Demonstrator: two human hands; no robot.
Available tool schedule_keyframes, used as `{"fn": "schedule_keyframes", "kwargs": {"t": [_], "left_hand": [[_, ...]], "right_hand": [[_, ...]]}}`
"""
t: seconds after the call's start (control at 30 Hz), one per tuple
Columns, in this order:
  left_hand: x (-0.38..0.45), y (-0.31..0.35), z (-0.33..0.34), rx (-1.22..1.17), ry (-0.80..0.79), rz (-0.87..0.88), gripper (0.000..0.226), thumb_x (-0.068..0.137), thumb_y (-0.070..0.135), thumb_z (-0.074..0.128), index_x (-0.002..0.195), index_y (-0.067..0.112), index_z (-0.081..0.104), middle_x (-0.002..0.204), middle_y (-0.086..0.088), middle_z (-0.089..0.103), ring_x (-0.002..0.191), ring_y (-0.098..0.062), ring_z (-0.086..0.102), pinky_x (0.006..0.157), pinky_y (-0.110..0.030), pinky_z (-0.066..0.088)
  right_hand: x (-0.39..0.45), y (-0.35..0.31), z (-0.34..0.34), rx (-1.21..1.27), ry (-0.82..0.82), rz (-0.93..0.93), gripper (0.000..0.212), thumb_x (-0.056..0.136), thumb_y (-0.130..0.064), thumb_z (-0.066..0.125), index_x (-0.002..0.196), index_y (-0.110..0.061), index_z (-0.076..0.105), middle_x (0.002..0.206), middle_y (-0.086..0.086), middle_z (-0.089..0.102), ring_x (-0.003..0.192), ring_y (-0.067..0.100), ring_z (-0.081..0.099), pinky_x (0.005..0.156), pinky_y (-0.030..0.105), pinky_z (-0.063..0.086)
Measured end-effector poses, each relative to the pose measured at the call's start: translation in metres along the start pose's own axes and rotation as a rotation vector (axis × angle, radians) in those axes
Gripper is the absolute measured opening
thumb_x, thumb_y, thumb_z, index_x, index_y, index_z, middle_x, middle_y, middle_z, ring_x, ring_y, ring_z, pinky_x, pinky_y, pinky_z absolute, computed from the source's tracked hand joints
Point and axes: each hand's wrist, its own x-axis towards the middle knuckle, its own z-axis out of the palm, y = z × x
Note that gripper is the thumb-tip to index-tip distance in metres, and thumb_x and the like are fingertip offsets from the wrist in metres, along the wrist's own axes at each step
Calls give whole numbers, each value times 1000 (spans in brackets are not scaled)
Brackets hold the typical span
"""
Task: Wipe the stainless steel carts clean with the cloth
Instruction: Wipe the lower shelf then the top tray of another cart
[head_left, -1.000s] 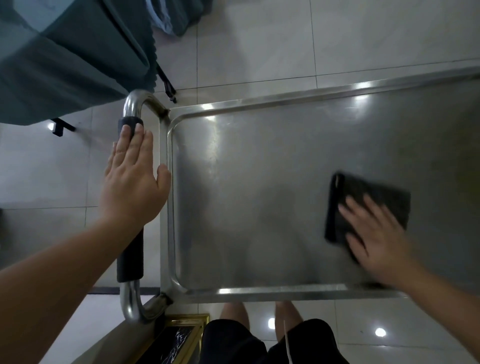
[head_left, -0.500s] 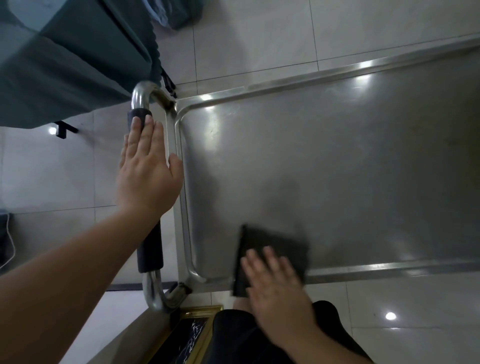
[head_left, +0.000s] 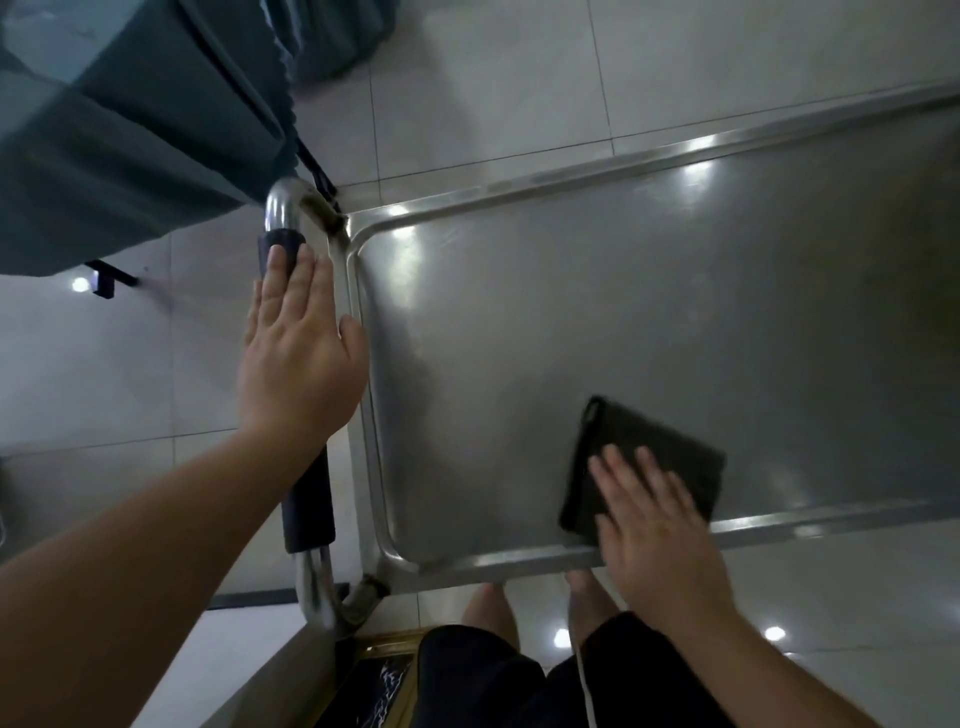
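The stainless steel cart's top tray fills the right of the view, with a raised rim all round. A folded dark cloth lies flat near the tray's front rim. My right hand presses on the cloth with straight, spread fingers. At the cart's left end, my left hand rests flat on the handle, a steel tube with a dark foam sleeve, fingers straight and together.
A table draped in teal cloth stands close to the cart's far left corner, with a black leg on the tiled floor. My legs in dark shorts stand against the cart's front edge. A gold-framed dark object lies below the handle.
My right hand has slid the cloth from the tray's right side to the front left corner, then back rightward along the front rim. My left hand stays on the handle.
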Motion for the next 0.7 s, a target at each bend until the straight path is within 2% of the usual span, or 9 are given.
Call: {"fn": "schedule_keyframes", "kwargs": {"t": [0.07,0.13,0.2,0.3,0.37,0.53,0.6,0.7], "left_hand": [[0,-1,-1,0,-2,9,67,111,46,25,171,18,11,180,3,1,161,-6,-17,130,-34,-8],[0,-1,-1,-2,-3,10,67,111,46,24,171,18,11,180,2,1,161,-6,-17,130,-34,-8],[1,-2,1,2,1,9,67,111,46,24,171,17,11,180,2,2,162,-8,-16,131,-36,-6],[3,-4,3,-5,3,14,68,111,46,23,171,18,11,180,2,2,162,-7,-17,132,-37,-6],[4,-6,5,-14,12,14,68,111,46,23,171,18,11,180,3,3,161,-6,-17,131,-35,-7],[4,-6,9,-9,45,1,66,111,44,24,171,19,15,179,3,6,162,-6,-14,129,-30,-10],[3,-6,9,9,50,14,65,113,46,23,171,18,14,179,2,6,162,-6,-14,129,-31,-10],[3,-3,6,29,48,31,65,114,49,20,171,18,14,179,1,5,161,-7,-17,128,-30,-13]], "right_hand": [[8,49,-22,-28,49,220,64,105,-40,33,164,-15,31,172,6,24,158,36,24,121,61,31],[20,75,-38,-21,39,414,67,106,-45,23,166,-16,24,174,5,16,160,34,14,126,59,22],[34,70,-37,23,72,550,70,104,-47,20,167,-16,21,175,4,10,161,35,8,128,57,14],[60,18,-22,108,173,669,70,102,-43,25,166,-14,23,175,6,14,159,39,11,126,61,16],[73,-34,-5,100,201,554,68,103,-40,31,165,-13,27,173,8,20,158,41,16,125,59,18],[88,-165,42,38,82,-83,67,107,-44,36,167,-23,18,176,-3,11,162,29,3,127,55,17],[93,-191,48,-8,10,-281,64,109,-45,30,168,-25,14,176,-6,2,162,24,-7,129,53,12],[101,-184,44,-51,-17,-402,63,110,-47,25,168,-27,11,175,-8,-1,161,20,-12,130,48,1]]}}
